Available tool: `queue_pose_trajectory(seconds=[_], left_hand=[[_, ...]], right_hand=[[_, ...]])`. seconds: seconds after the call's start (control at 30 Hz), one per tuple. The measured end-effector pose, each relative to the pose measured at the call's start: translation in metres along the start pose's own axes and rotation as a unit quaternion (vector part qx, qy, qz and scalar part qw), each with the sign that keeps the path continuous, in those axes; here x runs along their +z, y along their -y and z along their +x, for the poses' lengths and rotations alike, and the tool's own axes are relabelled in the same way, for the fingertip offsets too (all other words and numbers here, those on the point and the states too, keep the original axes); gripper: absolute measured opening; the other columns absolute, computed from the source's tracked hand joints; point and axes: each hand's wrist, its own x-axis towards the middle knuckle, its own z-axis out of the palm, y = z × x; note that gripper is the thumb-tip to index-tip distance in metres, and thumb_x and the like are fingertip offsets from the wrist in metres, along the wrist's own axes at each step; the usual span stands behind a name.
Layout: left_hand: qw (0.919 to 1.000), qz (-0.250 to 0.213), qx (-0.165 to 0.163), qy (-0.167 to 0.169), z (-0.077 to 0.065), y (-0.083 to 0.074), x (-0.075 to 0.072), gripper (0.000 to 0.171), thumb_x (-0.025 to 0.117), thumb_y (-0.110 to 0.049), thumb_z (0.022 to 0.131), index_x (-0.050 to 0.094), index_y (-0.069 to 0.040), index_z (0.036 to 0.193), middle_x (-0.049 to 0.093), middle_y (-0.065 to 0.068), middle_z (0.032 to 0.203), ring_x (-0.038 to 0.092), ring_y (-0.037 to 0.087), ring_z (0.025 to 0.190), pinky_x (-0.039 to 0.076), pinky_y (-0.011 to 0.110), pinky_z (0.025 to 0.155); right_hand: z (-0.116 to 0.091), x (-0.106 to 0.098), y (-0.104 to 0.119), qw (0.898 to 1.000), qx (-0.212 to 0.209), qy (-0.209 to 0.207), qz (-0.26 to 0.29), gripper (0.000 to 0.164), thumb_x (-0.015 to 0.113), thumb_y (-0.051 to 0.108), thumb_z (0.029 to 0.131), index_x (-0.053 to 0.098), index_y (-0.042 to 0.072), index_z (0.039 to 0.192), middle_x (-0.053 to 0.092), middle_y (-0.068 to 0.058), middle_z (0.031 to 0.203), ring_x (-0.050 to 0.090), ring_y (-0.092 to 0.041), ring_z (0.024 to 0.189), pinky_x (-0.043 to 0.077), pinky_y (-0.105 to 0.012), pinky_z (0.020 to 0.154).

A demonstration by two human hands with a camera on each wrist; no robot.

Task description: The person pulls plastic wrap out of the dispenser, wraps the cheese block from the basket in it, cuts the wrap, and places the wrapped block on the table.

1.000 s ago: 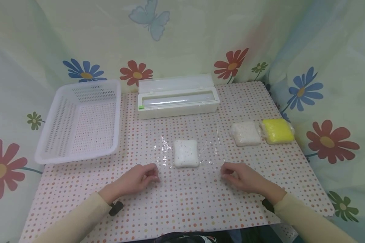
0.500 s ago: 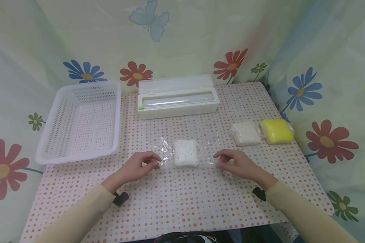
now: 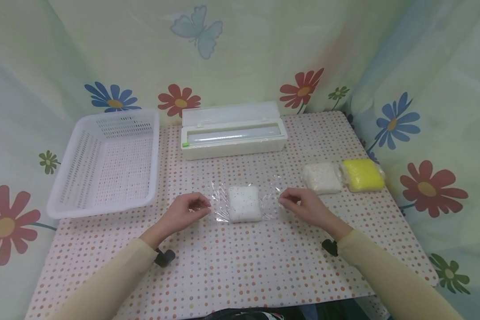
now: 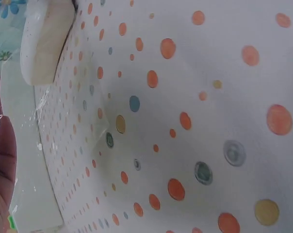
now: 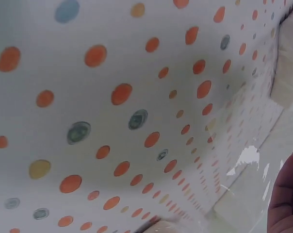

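In the head view a white, rounded square block point(image 3: 245, 204) with dark specks lies mid-table, with clear cling film point(image 3: 221, 203) spread out on both sides of it. At the film's left edge my left hand point(image 3: 185, 212) pinches it between thumb and fingers. My right hand point(image 3: 307, 207) pinches the right edge in the same way. The left wrist view has the fingers point(image 4: 3, 165) at its left border, beside shiny film, and the block's side point(image 4: 45, 43) above. Glossy film also shows near the fingers point(image 5: 284, 199) in the right wrist view.
Behind the block stands a white cling film dispenser point(image 3: 234, 151), lid up, its roll visible. A white plastic basket point(image 3: 104, 209) is at the left. Two film-wrapped blocks, one whitish point(image 3: 322, 178) and one yellow point(image 3: 363, 175), lie at the right. A dotted cloth point(image 3: 240, 266) covers the table.
Both hands have moved forward from the table in front of the block and inward to the film's side edges. They have taken hold of the film, which is now lifted and drawn at both sides.
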Motion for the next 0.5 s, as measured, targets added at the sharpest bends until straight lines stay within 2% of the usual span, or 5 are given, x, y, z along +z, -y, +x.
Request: queue_pose_trajectory(seconds=[0.17, 0.4, 0.5], left_hand=[[0.9993, -0.005, -0.015, -0.034, 0.006, 0.001, 0.002, 0.009, 0.070, -0.016, 0.095, 0.073, -0.010, 0.102, 0.074, 0.002, 0.095, 0.064, 0.012, 0.086, 0.055, 0.026, 0.080], [0.9959, -0.057, -0.044, -0.054, 0.015, 0.004, 0.002, 0.015, 0.065, -0.019, 0.100, 0.071, -0.006, 0.105, 0.074, 0.011, 0.101, 0.069, 0.021, 0.089, 0.055, 0.028, 0.078], [0.9940, -0.070, -0.057, -0.063, 0.019, 0.007, 0.003, 0.020, 0.063, -0.022, 0.102, 0.071, -0.005, 0.108, 0.074, 0.011, 0.102, 0.069, 0.022, 0.091, 0.055, 0.030, 0.079]], right_hand=[[0.008, 0.000, -0.001, 1.000, 0.014, -0.001, 0.001, 0.019, 0.062, 0.018, 0.102, 0.073, 0.002, 0.102, 0.073, -0.012, 0.093, 0.064, -0.012, 0.083, 0.054, -0.023, 0.073], [0.020, 0.001, -0.003, 0.999, 0.048, -0.010, 0.018, 0.022, 0.058, 0.018, 0.104, 0.071, 0.000, 0.105, 0.073, -0.016, 0.099, 0.068, -0.023, 0.091, 0.055, -0.029, 0.080], [0.026, 0.002, -0.004, 0.998, 0.061, -0.013, 0.020, 0.024, 0.057, 0.018, 0.105, 0.071, 0.000, 0.107, 0.073, -0.017, 0.099, 0.067, -0.023, 0.091, 0.055, -0.030, 0.082]])
